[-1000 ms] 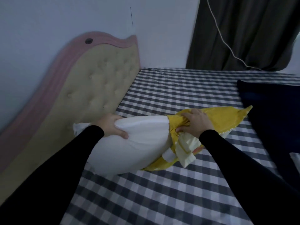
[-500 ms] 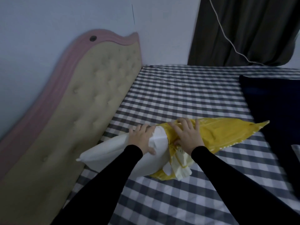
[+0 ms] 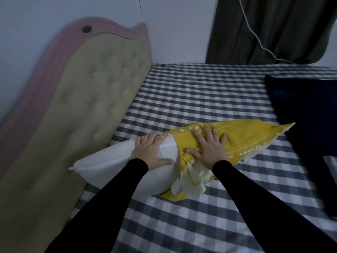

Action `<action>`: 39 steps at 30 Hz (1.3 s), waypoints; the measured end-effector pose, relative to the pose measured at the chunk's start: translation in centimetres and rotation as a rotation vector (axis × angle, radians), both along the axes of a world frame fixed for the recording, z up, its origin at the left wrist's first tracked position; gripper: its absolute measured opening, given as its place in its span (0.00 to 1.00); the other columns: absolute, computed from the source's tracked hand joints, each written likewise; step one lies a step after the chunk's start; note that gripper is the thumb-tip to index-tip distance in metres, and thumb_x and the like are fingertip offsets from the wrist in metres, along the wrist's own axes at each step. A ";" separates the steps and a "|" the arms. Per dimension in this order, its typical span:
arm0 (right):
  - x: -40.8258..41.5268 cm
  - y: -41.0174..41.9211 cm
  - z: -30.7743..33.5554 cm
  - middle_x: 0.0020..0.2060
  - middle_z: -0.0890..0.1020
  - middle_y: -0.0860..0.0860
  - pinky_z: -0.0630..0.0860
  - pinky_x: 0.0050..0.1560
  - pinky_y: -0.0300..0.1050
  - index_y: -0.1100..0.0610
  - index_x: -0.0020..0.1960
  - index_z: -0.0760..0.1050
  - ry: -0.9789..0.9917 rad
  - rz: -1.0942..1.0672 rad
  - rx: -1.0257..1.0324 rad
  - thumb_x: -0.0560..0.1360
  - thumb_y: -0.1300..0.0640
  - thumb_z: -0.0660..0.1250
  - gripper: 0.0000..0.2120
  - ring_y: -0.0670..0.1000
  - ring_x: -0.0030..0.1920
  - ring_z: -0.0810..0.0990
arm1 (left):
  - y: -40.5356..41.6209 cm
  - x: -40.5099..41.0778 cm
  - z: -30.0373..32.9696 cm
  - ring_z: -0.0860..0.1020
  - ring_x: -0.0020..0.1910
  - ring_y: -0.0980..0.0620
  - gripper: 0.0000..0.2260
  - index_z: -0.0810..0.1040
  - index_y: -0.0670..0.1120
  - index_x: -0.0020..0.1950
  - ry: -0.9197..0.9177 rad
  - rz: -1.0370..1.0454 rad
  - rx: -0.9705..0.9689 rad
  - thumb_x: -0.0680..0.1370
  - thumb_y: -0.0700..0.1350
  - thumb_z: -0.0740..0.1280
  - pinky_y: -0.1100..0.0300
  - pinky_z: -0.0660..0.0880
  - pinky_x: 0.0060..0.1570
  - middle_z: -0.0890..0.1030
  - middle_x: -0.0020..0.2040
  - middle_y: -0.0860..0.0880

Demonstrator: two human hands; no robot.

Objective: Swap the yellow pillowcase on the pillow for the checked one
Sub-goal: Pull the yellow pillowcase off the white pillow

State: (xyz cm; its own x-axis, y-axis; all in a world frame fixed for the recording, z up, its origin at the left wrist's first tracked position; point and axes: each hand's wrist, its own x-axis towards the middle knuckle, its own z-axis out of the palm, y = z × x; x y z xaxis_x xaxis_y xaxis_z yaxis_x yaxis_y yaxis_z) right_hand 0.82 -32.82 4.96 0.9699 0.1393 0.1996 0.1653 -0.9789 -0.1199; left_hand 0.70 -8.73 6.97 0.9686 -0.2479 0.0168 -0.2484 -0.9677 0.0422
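Note:
The white pillow (image 3: 116, 167) lies across the checked bed, its left half bare and its left corner near the headboard. The yellow pillowcase (image 3: 242, 137) covers its right half, with the pale inner hem (image 3: 193, 181) bunched at the middle. My left hand (image 3: 151, 152) grips the bare pillow just left of that hem, fingers over the top and thumb on the front. My right hand (image 3: 209, 147) lies spread flat on the yellow fabric, thumb at the bunched edge. I cannot pick out a checked pillowcase apart from the sheet.
The checked sheet (image 3: 200, 99) covers the mattress. A padded headboard (image 3: 87, 106) with a pink rim stands along the left. A dark blue blanket (image 3: 306, 125) lies on the right, with a pale cloth edge (image 3: 331, 165) beyond it. Dark curtains (image 3: 273, 28) and a white cable (image 3: 255, 35) hang behind.
The pillow has come down onto the bed. My left hand slid from the pillow's left end to beside the hem. My right hand let go of the bunched fabric and spread flat.

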 end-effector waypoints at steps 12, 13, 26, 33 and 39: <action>1.9 -2.8 -0.8 0.38 0.80 0.49 0.73 0.41 0.48 0.46 0.52 0.82 -0.178 0.087 0.061 0.75 0.31 0.47 0.30 0.55 0.41 0.79 | -1.3 3.4 1.0 0.77 0.42 0.50 0.21 0.71 0.56 0.44 0.190 0.019 -0.116 0.70 0.73 0.58 0.55 0.69 0.42 0.79 0.40 0.54; 1.9 -3.2 -0.4 0.37 0.79 0.49 0.73 0.39 0.47 0.47 0.51 0.82 -0.238 0.107 0.064 0.75 0.33 0.50 0.27 0.55 0.40 0.79 | -1.1 3.7 1.7 0.76 0.40 0.51 0.23 0.69 0.54 0.40 0.186 0.011 -0.147 0.70 0.74 0.57 0.55 0.68 0.40 0.78 0.37 0.54; -0.8 -8.7 8.1 0.33 0.79 0.51 0.69 0.26 0.42 0.51 0.44 0.83 -0.472 -0.069 0.062 0.77 0.43 0.54 0.21 0.57 0.36 0.80 | -0.3 4.6 10.9 0.77 0.38 0.50 0.25 0.75 0.52 0.35 0.061 0.015 -0.364 0.70 0.73 0.59 0.52 0.72 0.42 0.78 0.34 0.52; -3.8 -11.1 8.6 0.43 0.80 0.52 0.73 0.38 0.48 0.51 0.50 0.82 -0.286 -0.166 0.018 0.78 0.43 0.55 0.20 0.57 0.48 0.79 | -2.7 3.4 7.3 0.77 0.55 0.47 0.26 0.78 0.54 0.61 0.166 0.047 -0.289 0.74 0.69 0.57 0.53 0.72 0.56 0.81 0.58 0.50; -6.5 -11.3 3.4 0.58 0.75 0.49 0.62 0.59 0.53 0.42 0.66 0.72 0.095 -0.292 -0.024 0.81 0.42 0.49 0.19 0.54 0.61 0.69 | -7.9 1.8 2.2 0.71 0.62 0.47 0.22 0.72 0.52 0.65 0.049 -0.060 0.071 0.78 0.63 0.57 0.51 0.64 0.59 0.74 0.63 0.49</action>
